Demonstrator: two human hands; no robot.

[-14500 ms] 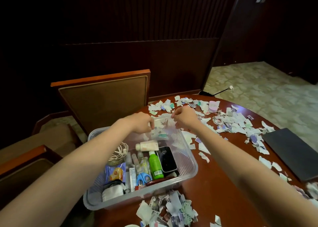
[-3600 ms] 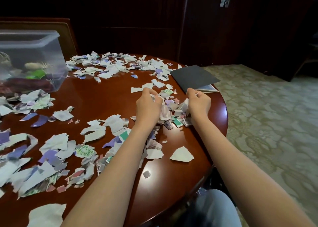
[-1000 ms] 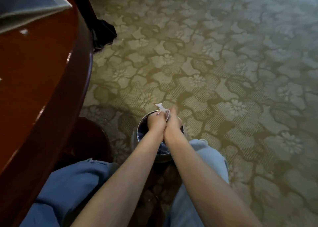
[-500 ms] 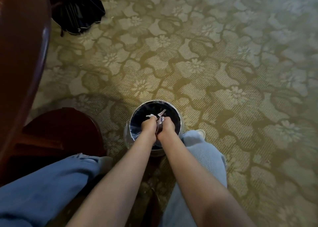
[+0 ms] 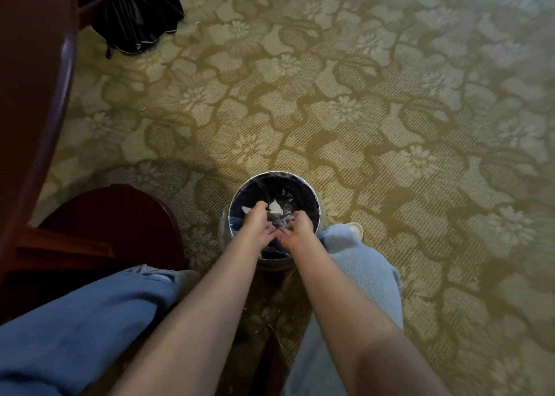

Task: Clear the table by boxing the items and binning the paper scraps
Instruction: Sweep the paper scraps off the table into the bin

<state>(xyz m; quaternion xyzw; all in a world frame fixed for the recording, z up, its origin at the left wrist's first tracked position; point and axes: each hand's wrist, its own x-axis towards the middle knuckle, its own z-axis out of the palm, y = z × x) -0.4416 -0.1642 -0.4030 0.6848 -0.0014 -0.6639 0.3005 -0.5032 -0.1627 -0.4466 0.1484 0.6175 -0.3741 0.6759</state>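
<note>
A small round bin (image 5: 312, 196) with a dark liner stands on the carpet between my knees. Both my hands hang just over its mouth. My left hand (image 5: 257, 224) and my right hand (image 5: 296, 230) are a little apart, palms turned toward each other, fingers loosened. A clump of purple and white paper scraps (image 5: 280, 220) sits between them, over the bin's opening. One white scrap (image 5: 274, 206) lies lower inside the liner. The table top and the box of items are out of view.
The dark red table edge (image 5: 45, 89) curves down the left side, with its round wooden base (image 5: 111, 215) beside the bin. A black bag (image 5: 141, 17) lies on the patterned carpet at the top left. My legs in blue jeans (image 5: 90, 320) flank the bin.
My hands carried a handful of scraps from the table down to the bin. In the last half second they have parted and the fingers have loosened, with the scraps dropping between them.
</note>
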